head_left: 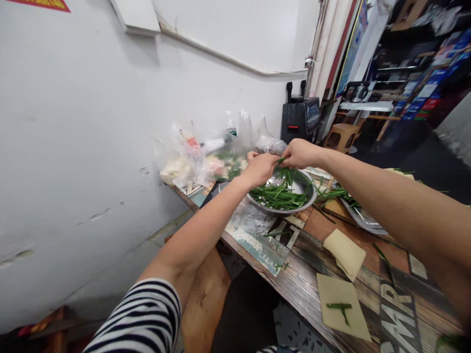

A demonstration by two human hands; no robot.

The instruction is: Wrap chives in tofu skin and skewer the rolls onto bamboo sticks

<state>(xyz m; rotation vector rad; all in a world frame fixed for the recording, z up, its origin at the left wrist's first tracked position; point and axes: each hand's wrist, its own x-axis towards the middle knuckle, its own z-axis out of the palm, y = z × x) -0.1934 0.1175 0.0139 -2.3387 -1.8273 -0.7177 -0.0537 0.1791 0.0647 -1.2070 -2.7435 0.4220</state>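
Observation:
My left hand (260, 169) and my right hand (299, 154) meet above a round metal bowl (312, 198). Their fingers are closed on a small bunch of green chives (282, 171) that hangs down into the bowl. More cut chives (281, 197) lie loosely inside it. On the table nearer to me are a folded pale tofu sheet (345, 252) and a flat square one (340, 299), which has short chive pieces on top. A metal tray (370, 225) with chives is partly hidden behind my right forearm.
Clear plastic bags (191, 162) of food crowd the table's far left end by the wall. A black speaker (300, 117) with two microphones stands behind the bowl. Beyond it is a plastic stool (342, 136). A wooden seat (204, 299) stands below the table edge.

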